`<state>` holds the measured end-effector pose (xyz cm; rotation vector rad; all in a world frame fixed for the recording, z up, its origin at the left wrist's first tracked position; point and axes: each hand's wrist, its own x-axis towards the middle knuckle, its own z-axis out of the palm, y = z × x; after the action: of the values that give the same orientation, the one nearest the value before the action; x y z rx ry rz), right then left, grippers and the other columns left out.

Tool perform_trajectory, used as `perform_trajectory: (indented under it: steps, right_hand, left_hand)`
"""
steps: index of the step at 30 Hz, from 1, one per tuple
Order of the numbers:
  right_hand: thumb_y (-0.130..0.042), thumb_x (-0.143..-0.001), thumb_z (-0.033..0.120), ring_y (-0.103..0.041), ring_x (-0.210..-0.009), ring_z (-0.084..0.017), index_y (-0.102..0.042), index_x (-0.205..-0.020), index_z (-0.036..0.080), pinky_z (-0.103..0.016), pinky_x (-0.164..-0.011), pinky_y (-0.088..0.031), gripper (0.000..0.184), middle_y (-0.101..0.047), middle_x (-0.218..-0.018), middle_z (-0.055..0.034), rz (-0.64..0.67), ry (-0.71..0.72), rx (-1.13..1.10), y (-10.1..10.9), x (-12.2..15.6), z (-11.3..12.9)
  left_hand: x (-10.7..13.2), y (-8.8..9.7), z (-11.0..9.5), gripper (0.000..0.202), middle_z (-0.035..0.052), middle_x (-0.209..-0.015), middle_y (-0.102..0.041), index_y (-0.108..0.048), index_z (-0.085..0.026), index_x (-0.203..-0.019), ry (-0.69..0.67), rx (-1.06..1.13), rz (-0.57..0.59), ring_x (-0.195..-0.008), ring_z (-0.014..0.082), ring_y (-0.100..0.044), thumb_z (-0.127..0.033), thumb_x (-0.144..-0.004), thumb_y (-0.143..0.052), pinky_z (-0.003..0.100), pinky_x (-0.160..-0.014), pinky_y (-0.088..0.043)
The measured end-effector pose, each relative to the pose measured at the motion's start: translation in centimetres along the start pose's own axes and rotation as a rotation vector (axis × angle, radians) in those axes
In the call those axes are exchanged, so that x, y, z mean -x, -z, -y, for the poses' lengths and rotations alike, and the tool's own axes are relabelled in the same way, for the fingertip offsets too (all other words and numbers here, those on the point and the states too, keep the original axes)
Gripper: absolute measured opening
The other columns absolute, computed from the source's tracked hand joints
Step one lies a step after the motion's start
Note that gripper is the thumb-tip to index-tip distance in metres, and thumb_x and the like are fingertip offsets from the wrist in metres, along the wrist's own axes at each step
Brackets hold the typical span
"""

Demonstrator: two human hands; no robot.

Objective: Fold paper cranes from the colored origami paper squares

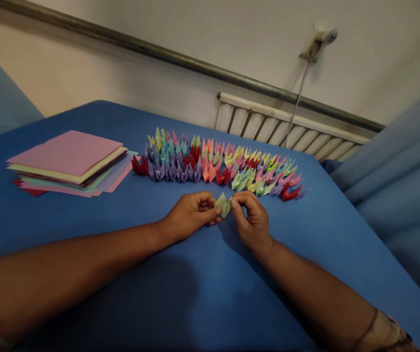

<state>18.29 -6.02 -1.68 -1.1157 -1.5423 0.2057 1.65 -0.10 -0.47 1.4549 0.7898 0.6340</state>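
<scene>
Pale green paper, folded into a small pointed piece point(222, 205), is held just in front of the rows of multicoloured, spiky folded-paper figures point(210, 172). Left hand's point(186, 215) fingers are clamped on one side of it, right hand's point(253, 222) fingers pinch the other edge. Left of those rows there's a messy stack of coloured square paper sheets point(66, 152), pink on top, all on a blue-covered counter point(210, 278).

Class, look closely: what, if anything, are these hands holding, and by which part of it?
A small pale green folded paper: the left hand pinches its left side, and the right hand its right edge.
</scene>
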Motion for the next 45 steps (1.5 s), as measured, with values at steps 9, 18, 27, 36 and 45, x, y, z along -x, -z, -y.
perform_trajectory:
  steps: [9,18,27,36,45]
  right_hand:
    - [-0.056,-0.091,0.03,-0.052,-0.07,-0.013,-0.061,-0.084,0.02,-0.028,-0.067,-0.045,0.013,-0.056,-0.076,0.0001,-0.003,-0.244,-0.189,-0.5,0.4,-1.0]
    - [-0.065,-0.085,0.036,-0.057,-0.067,-0.013,-0.064,-0.081,0.02,-0.028,-0.067,-0.048,0.016,-0.062,-0.075,0.0007,0.083,-0.361,-0.331,-1.0,0.7,-1.4]
    - [-0.07,-0.079,0.038,-0.054,-0.059,-0.011,-0.064,-0.073,0.02,-0.025,-0.059,-0.044,0.02,-0.06,-0.062,0.003,0.056,-0.512,-0.416,-0.7,0.0,-0.6]
    - [-0.071,-0.076,0.041,-0.054,-0.056,-0.012,-0.063,-0.073,0.02,-0.026,-0.057,-0.045,0.023,-0.059,-0.059,0.003,0.009,-0.573,-0.435,-0.9,-0.2,-0.4]
    - [-0.072,-0.076,0.043,-0.055,-0.057,-0.011,-0.061,-0.076,0.02,-0.025,-0.058,-0.046,0.026,-0.059,-0.061,0.0038,0.011,-0.583,-0.472,-1.2,-0.1,-0.5]
  left_hand:
    - [0.0,-0.1,-0.6,0.018,0.0002,-0.063,-0.069,-0.055,-0.016,-0.076,0.011,0.031,-0.043,-0.055,0.0103,-0.064,-0.025,-0.075,-0.071,0.022,-0.057,-0.051]
    - [0.0,-0.2,-0.5,0.019,0.0014,-0.067,-0.072,-0.056,-0.015,-0.076,0.018,0.11,-0.057,-0.059,0.0105,-0.066,-0.025,-0.076,-0.072,0.021,-0.059,-0.052]
    - [0.1,-0.4,-0.3,0.028,0.0019,-0.067,-0.072,-0.052,-0.015,-0.076,0.102,0.25,-0.043,-0.068,0.0144,-0.073,-0.025,-0.074,-0.078,0.02,-0.062,-0.056]
    - [-0.1,-0.4,-0.3,0.03,0.0019,-0.07,-0.073,-0.052,-0.015,-0.076,0.149,0.348,-0.044,-0.07,0.0134,-0.072,-0.025,-0.072,-0.08,0.02,-0.063,-0.057]
    - [-0.1,-0.1,-0.4,0.03,0.0015,-0.069,-0.072,-0.052,-0.015,-0.079,0.182,0.421,-0.02,-0.068,0.0124,-0.072,-0.022,-0.072,-0.081,0.018,-0.062,-0.057]
